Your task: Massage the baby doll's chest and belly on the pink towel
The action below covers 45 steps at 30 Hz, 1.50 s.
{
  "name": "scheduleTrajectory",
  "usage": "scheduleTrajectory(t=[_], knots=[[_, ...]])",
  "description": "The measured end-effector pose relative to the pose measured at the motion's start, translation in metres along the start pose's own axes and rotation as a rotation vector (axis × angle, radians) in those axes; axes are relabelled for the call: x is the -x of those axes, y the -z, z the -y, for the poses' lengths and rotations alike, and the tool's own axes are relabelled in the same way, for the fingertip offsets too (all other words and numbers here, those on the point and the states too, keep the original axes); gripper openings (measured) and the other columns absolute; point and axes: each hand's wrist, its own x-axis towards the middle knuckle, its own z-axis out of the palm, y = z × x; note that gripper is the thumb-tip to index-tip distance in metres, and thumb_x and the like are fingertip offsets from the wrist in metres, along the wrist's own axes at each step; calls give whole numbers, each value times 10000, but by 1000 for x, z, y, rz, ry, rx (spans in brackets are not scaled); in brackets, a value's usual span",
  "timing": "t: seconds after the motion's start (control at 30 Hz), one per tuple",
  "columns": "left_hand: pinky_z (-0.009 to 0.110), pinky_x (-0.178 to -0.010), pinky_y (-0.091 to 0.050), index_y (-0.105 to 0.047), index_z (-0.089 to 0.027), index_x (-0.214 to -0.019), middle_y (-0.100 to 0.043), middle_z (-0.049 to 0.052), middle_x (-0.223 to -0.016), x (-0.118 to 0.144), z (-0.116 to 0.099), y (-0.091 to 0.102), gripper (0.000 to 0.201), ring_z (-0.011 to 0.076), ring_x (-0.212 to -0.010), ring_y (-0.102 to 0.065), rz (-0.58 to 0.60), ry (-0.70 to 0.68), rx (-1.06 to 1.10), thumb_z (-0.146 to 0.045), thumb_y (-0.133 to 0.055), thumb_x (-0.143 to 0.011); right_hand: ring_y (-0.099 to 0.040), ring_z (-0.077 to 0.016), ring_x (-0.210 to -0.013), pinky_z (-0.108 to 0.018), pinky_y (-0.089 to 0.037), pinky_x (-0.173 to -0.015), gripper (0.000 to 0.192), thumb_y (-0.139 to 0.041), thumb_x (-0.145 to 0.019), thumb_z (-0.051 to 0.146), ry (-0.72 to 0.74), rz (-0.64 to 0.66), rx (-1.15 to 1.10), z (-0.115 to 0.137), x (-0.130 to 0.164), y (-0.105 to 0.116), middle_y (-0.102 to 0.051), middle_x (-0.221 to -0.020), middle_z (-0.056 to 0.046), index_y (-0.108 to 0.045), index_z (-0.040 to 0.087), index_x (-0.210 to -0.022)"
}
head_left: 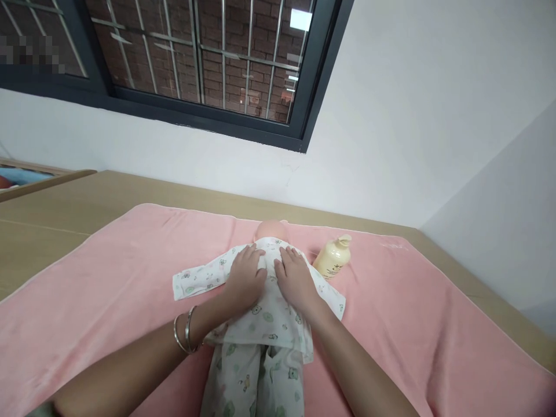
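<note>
Left hand (pixel 248 269) and right hand (pixel 297 277) rest flattened, gripping nothing, on the printed shirt (pixel 269 321) of the baby doll (pixel 271 295); its long axis runs between them, head (pixel 271 230) just beyond, trousers (pixel 237 379) behind, neither hand nearer.

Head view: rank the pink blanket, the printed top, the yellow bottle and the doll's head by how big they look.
Largest to smallest, by what shows:
1. pink blanket
2. printed top
3. yellow bottle
4. doll's head, only partly visible, so its full size is unsure
</note>
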Motion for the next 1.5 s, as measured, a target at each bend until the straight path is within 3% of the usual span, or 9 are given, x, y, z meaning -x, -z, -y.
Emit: scheduleTrajectory(t=[0.2,0.43,0.57,0.8,0.97,1.1,1.27,1.37,1.5], knots=[[515,-1069,-475,-611,-158,-1098,-685,128,-1141,-17,11,8,338,291,-1137,-614,24,11,23,-178,-389,-844,-286,-299,-1534,-460,-208,-1271,549,-312,-1059,288,46,15,23,24,19,-2,-371,-1615,-183,-414,60,-1548],[586,-1137,-399,-541,-107,-1344,-570,202,-1423,10,0,-9,437,370,-1398,-455,-76,-152,-222,-240,-375,-962,-301,-279,-1529,-430,-226,-1261,587,-323,-1072,409,-32,15,-65,-14,-9,5,-377,-1613,-181,-435,57,-1529],[603,-1122,-410,-498,-99,-1418,-519,220,-1491,13,4,-14,487,382,-1438,-417,-54,-184,-271,-226,-401,-958,-330,-292,-1515,-445,-226,-1262,575,-326,-1070,371,-59,1,-5,-10,-8,1,-403,-1591,-209,-444,26,-1514],[561,-1099,-465,-566,-127,-1339,-636,194,-1352,-8,39,-14,434,319,-1301,-563,-69,-280,-263,-231,-366,-968,-239,-351,-1545,-541,-261,-1250,563,-371,-1028,274,116,-80,47,30,29,-16,-350,-1622,-197,-415,56,-1545],[627,-1082,-455,-535,-96,-1370,-614,229,-1366,10,16,-16,433,364,-1362,-513,-118,-260,-314,-217,-337,-1004,-286,-304,-1535,-485,-264,-1257,537,-381,-1039,320,94,31,-90,3,7,0,-378,-1615,-169,-460,103,-1524],[617,-1104,-442,-509,-121,-1424,-528,222,-1473,20,-1,-16,462,381,-1422,-441,-92,-220,-301,-268,-427,-994,-318,-293,-1523,-470,-256,-1260,529,-323,-1062,316,32,16,-69,-13,-10,6,-387,-1607,-183,-469,73,-1509],[620,-1079,-463,-692,-166,-1090,-660,178,-1299,-4,31,-11,327,330,-1306,-547,-54,-420,-307,-173,-383,-981,-317,-344,-1516,-534,-255,-1255,542,-311,-1050,256,57,-54,107,14,14,-10,-392,-1592,-218,-431,22,-1524],[545,-1027,-525,-696,-167,-1059,-679,174,-1252,-17,49,-8,329,296,-1214,-601,-35,-454,-278,-177,-376,-979,-313,-363,-1514,-547,-301,-1237,538,-342,-1035,244,171,-78,147,29,33,-15,-403,-1593,-190,-445,51,-1527],[591,-1079,-469,-650,-126,-1192,-654,206,-1290,-5,31,-9,370,326,-1292,-554,-54,-371,-314,-186,-343,-995,-337,-316,-1510,-502,-279,-1255,515,-326,-1042,244,193,-32,79,22,27,-7,-446,-1575,-158,-494,76,-1499]])
